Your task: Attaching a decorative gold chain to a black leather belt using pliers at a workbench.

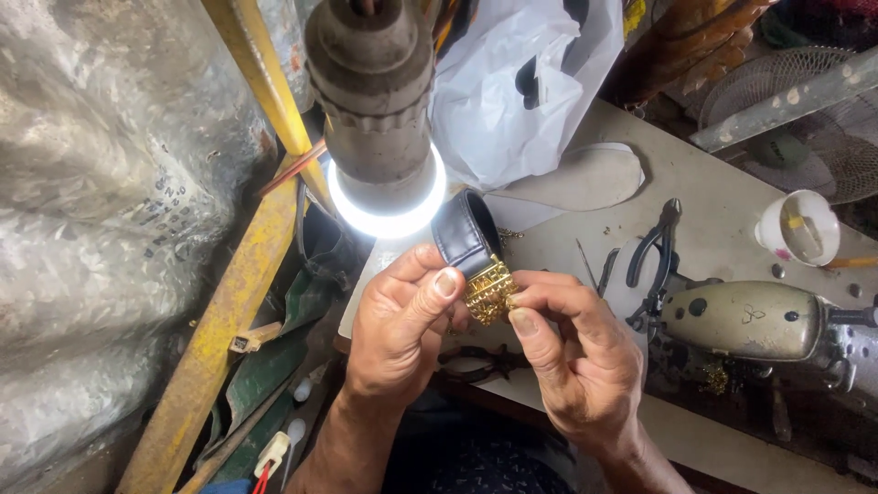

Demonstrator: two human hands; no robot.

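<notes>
Head view. Both hands meet at frame centre, just above the near edge of the worktop (704, 183).

Left hand (398, 334): grip closed, thumb and fingers pinching the dark leather strap (465, 233) where it joins the gold ornament (491, 291). The strap rises toward 12 o'clock, curling into a loop.

Right hand (576, 352): grip closed, thumb and forefinger pressing the gold ornament from the 3 o'clock side. The ornament sits between the two thumbs, touching both.

At 12 o'clock, a ring lamp (389, 220) glows below a dark metal cylinder (370, 91). At 3 o'clock, black pliers (658, 265) lie on the worktop beside an olive machine body (745, 320). At 2 o'clock, a small white cup (797, 227). White plastic bag (521, 82) at 1 o'clock. Yellow metal frame (219, 329) at 9 o'clock.
</notes>
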